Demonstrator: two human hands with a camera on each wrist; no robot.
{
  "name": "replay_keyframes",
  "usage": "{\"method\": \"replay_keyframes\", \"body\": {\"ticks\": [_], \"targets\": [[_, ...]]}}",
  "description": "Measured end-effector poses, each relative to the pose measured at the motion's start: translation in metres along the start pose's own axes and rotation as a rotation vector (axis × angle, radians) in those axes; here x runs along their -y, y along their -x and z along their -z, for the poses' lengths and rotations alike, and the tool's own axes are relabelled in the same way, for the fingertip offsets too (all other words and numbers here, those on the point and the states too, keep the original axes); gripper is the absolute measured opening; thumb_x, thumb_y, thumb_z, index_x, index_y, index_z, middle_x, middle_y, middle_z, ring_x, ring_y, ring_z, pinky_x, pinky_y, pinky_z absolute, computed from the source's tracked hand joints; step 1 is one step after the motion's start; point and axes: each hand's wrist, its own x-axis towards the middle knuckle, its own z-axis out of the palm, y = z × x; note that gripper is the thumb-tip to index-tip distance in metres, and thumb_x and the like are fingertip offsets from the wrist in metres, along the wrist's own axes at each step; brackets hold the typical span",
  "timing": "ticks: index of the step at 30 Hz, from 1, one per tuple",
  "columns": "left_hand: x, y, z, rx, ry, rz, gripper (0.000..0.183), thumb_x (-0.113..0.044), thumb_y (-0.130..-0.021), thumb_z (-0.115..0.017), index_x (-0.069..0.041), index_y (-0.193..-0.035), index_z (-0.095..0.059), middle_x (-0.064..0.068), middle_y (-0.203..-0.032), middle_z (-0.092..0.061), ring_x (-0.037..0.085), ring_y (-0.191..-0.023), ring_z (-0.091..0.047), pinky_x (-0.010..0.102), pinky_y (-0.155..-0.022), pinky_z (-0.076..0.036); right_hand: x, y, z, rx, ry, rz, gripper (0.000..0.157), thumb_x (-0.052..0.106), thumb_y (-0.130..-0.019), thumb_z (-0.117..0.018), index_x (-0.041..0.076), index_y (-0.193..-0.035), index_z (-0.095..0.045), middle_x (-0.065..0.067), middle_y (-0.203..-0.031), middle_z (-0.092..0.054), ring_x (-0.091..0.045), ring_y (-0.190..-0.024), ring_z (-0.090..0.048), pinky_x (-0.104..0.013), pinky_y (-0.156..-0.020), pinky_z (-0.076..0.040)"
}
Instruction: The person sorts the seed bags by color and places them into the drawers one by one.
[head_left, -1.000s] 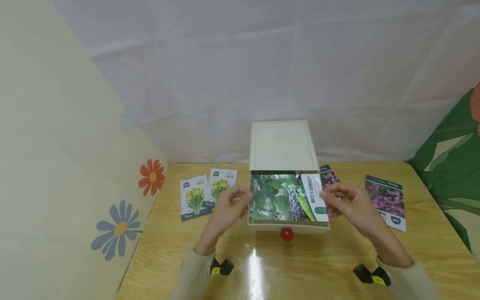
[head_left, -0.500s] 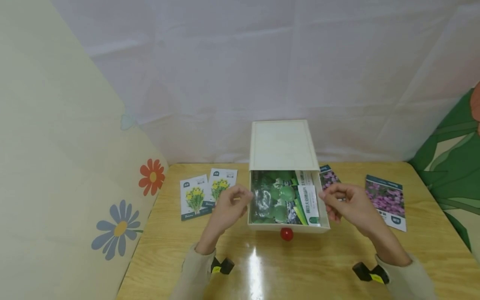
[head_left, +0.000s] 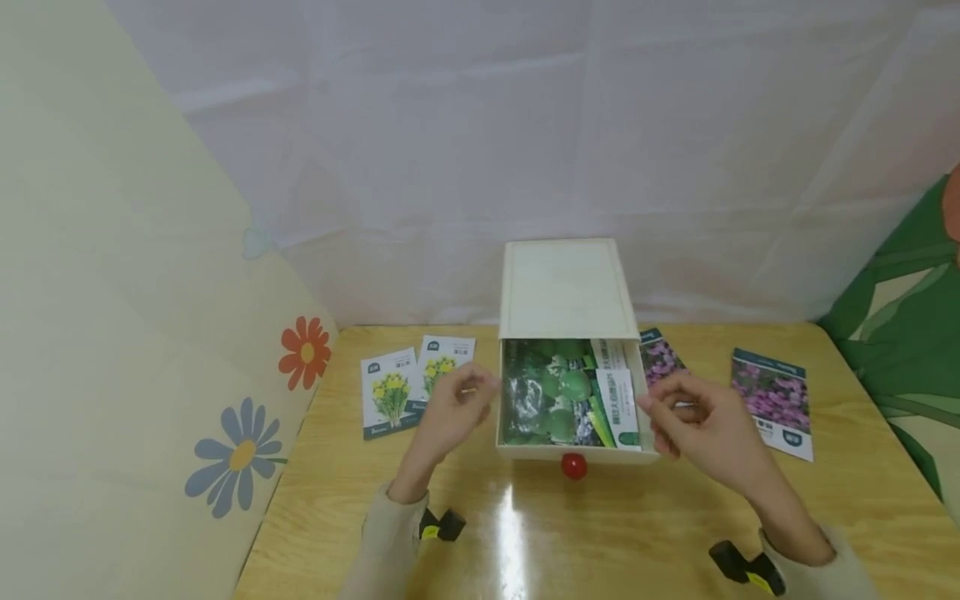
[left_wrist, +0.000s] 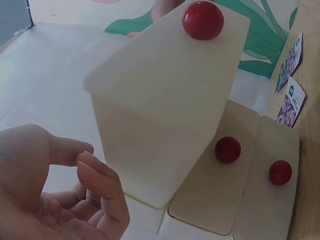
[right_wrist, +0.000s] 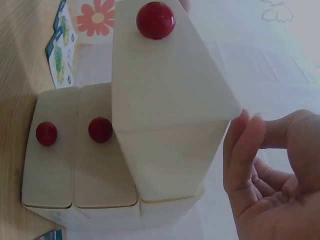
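A white drawer cabinet (head_left: 567, 287) with red knobs stands at the back of the table, its top drawer (head_left: 577, 456) pulled out. Green seed packets (head_left: 558, 392) picturing round fruit lie overlapping inside. Left of the drawer is my left hand (head_left: 453, 412), fingers loosely curled around nothing; in the left wrist view thumb and fingertips nearly meet beside the drawer wall (left_wrist: 145, 145). My right hand (head_left: 701, 425) hovers at the drawer's right edge, thumb and forefinger close together and holding nothing. Its fingertips (right_wrist: 242, 120) are near the drawer's corner; whether they touch it I cannot tell.
Two yellow-flower packets (head_left: 390, 393) lie on the wooden table (head_left: 337, 500) left of the cabinet. To its right lie a purple-flower packet (head_left: 660, 358), partly hidden, and another purple-flower packet (head_left: 772, 400). Two lower drawers (left_wrist: 210, 175) with red knobs are closed. A white cloth hangs behind.
The green seed packet that spanned the drawer between both hands has dropped inside onto another packet. Both hands have let go and stay close to the drawer's sides, shifting only slightly.
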Motion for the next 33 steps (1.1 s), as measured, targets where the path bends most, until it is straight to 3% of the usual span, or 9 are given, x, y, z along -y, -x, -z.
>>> {"method": "replay_keyframes", "body": {"ticks": [3,7,11,15,20,24,30,33], "targets": [[-0.001,-0.003,0.002,-0.005,-0.008,-0.03,0.018,-0.016,-0.108,-0.063,0.001,-0.108,-0.068,0.026,-0.092,-0.064,0.007,-0.055,-0.048,0.016,-0.049,-0.042,0.005,0.006,-0.004,-0.08,0.081,0.076,0.002,0.005,-0.101,-0.073,0.007,-0.102,-0.072,-0.005,-0.073,-0.072,-0.014,-0.057,-0.067,-0.027,-0.047,-0.056],[-0.002,-0.006,0.004,-0.015,-0.042,-0.057,0.017,-0.016,-0.108,-0.063,0.0,-0.109,-0.067,0.022,-0.092,-0.065,0.015,-0.064,-0.057,0.019,-0.056,-0.051,0.012,0.011,-0.007,-0.212,0.183,0.145,0.014,0.0,-0.093,-0.08,0.013,-0.099,-0.076,-0.004,-0.084,-0.077,-0.004,-0.07,-0.071,-0.018,-0.055,-0.059],[-0.001,-0.01,0.007,-0.038,-0.072,-0.067,0.018,-0.016,-0.107,-0.064,0.001,-0.113,-0.067,0.017,-0.093,-0.067,0.031,-0.073,-0.063,0.022,-0.06,-0.056,0.016,0.016,-0.011,-0.275,0.198,0.24,0.024,-0.008,-0.086,-0.083,0.012,-0.096,-0.076,-0.001,-0.082,-0.076,-0.003,-0.067,-0.068,-0.014,-0.055,-0.056],[0.001,-0.015,0.009,-0.057,-0.075,-0.07,0.02,-0.016,-0.107,-0.064,0.002,-0.115,-0.067,0.017,-0.097,-0.068,0.032,-0.08,-0.065,0.028,-0.065,-0.061,0.019,0.02,-0.016,-0.286,0.244,0.329,0.031,-0.012,-0.08,-0.086,0.013,-0.095,-0.076,0.004,-0.078,-0.073,-0.001,-0.064,-0.063,-0.011,-0.055,-0.053],[-0.001,-0.021,0.01,-0.075,-0.052,-0.07,0.02,-0.014,-0.107,-0.064,0.002,-0.119,-0.066,0.022,-0.102,-0.069,0.027,-0.084,-0.067,0.044,-0.075,-0.066,0.022,0.026,-0.023,-0.278,0.327,0.406,0.036,-0.011,-0.075,-0.088,0.016,-0.096,-0.075,0.013,-0.077,-0.069,0.003,-0.065,-0.057,-0.01,-0.056,-0.048],[-0.001,-0.026,0.01,-0.091,-0.049,-0.075,0.022,-0.014,-0.107,-0.064,0.001,-0.123,-0.065,0.02,-0.112,-0.07,0.024,-0.093,-0.069,0.044,-0.086,-0.066,0.023,0.03,-0.032,-0.256,0.321,0.44,0.039,-0.011,-0.073,-0.088,0.016,-0.098,-0.075,0.013,-0.079,-0.067,0.002,-0.067,-0.055,-0.01,-0.058,-0.046],[0.001,-0.033,0.008,-0.123,-0.065,-0.075,0.026,-0.016,-0.105,-0.067,-0.001,-0.127,-0.065,0.017,-0.123,-0.07,0.028,-0.109,-0.07,0.042,-0.102,-0.062,0.022,0.036,-0.048,-0.234,0.265,0.431,0.033,-0.013,-0.077,-0.084,0.01,-0.098,-0.074,0.008,-0.082,-0.07,0.0,-0.069,-0.06,-0.009,-0.061,-0.052],[0.003,-0.038,0.006,-0.138,-0.056,-0.089,0.026,-0.015,-0.105,-0.068,-0.002,-0.127,-0.065,0.016,-0.128,-0.069,0.03,-0.112,-0.071,0.042,-0.103,-0.062,0.02,0.038,-0.056,-0.238,0.266,0.488,0.023,-0.007,-0.084,-0.081,0.009,-0.1,-0.074,0.008,-0.083,-0.069,0.001,-0.07,-0.059,-0.007,-0.062,-0.051]]}}
